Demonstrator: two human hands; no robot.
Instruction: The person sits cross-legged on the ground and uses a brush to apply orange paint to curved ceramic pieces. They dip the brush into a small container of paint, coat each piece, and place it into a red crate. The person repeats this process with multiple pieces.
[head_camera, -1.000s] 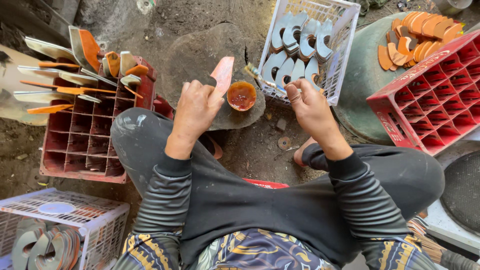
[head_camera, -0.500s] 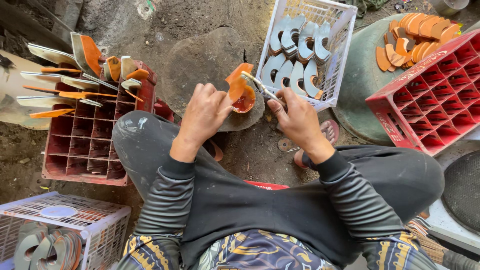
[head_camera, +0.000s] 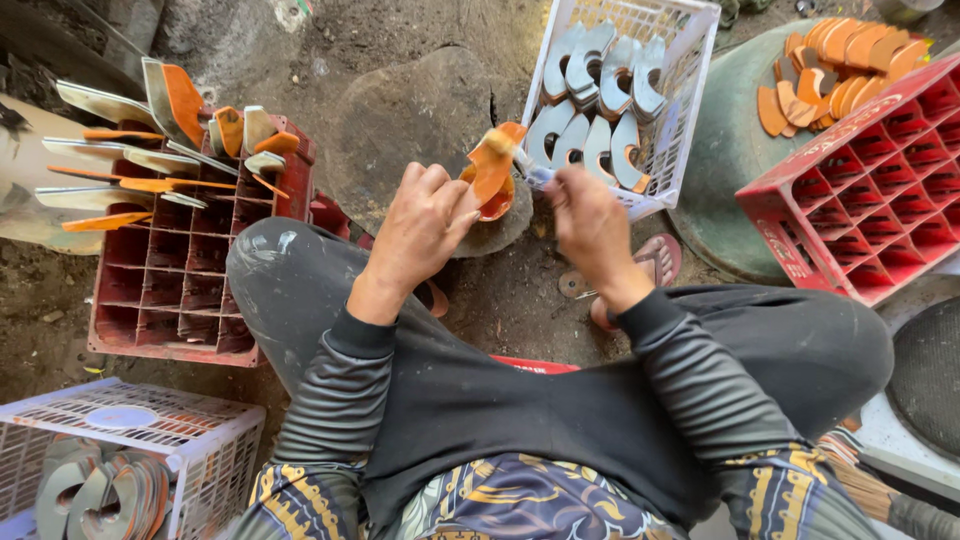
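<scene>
My left hand (head_camera: 420, 225) holds a curved flat blade piece (head_camera: 492, 165) coated in orange, raised over a small bowl of orange paint (head_camera: 497, 205) that sits on a flat stone (head_camera: 420, 120). My right hand (head_camera: 588, 215) grips a small brush (head_camera: 520, 160) whose tip touches the top of that piece. Both hands work close together above my knees.
A dark red crate (head_camera: 190, 270) at left holds several painted blades standing upright. A white basket (head_camera: 650, 100) of grey curved blades stands behind the hands. A red crate (head_camera: 870, 190) and orange pieces (head_camera: 840, 60) on a round green lid lie at right. Another white basket (head_camera: 130, 460) sits bottom left.
My right hand came in from the right with the brush and met the piece. My left hand turned the piece and brought it over the paint bowl.
</scene>
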